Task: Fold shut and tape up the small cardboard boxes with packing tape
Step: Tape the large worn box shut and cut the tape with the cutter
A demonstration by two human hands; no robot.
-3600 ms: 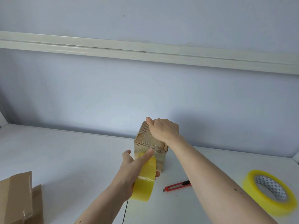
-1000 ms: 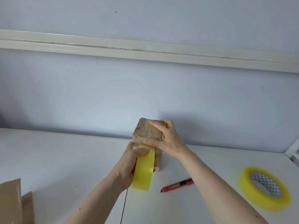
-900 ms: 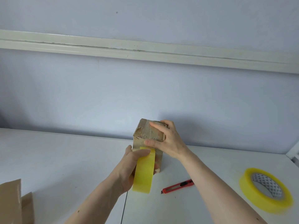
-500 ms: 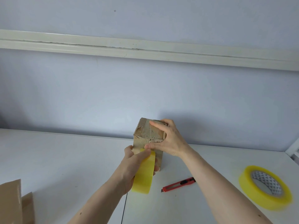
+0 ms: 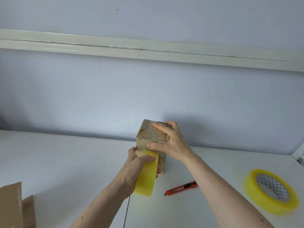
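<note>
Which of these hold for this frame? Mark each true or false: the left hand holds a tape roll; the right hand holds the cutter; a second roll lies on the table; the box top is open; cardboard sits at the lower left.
1. The left hand grips a yellow tape roll. True.
2. The right hand holds the red utility knife. False: it holds the small cardboard box; the knife lies on the white table.
3. A second tape roll lies flat on the table. True.
4. The box top is open. False: its flaps are folded shut.
5. Cardboard pieces sit at the lower left. True.
</note>
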